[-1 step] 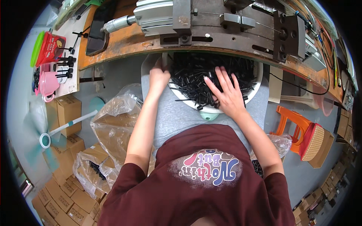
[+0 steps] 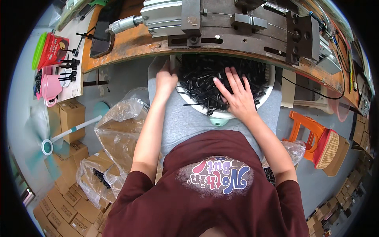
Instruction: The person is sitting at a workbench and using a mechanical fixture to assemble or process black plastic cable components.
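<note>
In my lap, partly under the bench edge, a white basin point(image 2: 270, 87) holds a heap of slim black parts point(image 2: 205, 85) with thicker ends; their exact kind I cannot make out. My right hand point(image 2: 241, 98) lies on the heap near the basin's front right, palm down, fingers spread and pointing away from me. At the basin's left side, my left hand point(image 2: 166, 82) is closed, its fingers curled by an upright pale grey piece point(image 2: 172, 63) below the bench. What those fingers grip is hidden. A light green piece point(image 2: 218, 121) sits below the basin's near rim.
A wooden bench point(image 2: 134, 58) carries a metal fixture point(image 2: 225, 41) and a dark phone point(image 2: 102, 43). At left stand a pink cup point(image 2: 50, 87), a red tub point(image 2: 55, 49), a running fan point(image 2: 47, 147) and cartons point(image 2: 73, 118). An orange stool point(image 2: 302, 128) is at right.
My right hand has shifted very slightly away from me over the black parts. My left hand stays in place.
</note>
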Tool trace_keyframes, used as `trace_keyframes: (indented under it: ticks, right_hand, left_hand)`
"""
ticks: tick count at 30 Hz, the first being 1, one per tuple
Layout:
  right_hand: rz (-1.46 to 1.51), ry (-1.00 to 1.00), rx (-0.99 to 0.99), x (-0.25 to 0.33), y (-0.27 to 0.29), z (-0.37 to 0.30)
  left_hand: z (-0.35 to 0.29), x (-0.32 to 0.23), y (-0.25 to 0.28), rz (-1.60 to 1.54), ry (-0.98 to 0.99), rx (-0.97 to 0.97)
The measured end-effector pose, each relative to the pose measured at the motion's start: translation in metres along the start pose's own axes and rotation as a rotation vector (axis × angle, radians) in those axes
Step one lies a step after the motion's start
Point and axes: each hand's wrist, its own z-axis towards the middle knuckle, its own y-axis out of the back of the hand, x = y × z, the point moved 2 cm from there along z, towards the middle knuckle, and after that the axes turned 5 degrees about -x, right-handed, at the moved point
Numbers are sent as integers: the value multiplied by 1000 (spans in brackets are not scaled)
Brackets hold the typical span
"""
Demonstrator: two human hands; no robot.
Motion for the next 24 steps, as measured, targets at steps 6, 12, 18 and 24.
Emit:
trace_keyframes:
  ticks: [6, 12, 18, 24]
  right_hand:
    - [-55, -50, -14, -5, -9, 28]
    - [13, -59, -17, -3, 17, 29]
    - [191, -249, -225, -21, 61, -16]
    - [528, -1226, -392, -117, 8, -86]
  left_hand:
    - [3, 10, 1, 74, -3, 35]
    - [-2, -3, 11, -18, 18, 93]
    - [-8, 13, 8, -92, 45, 47]
    - [5, 9, 1, -113, 204, 27]
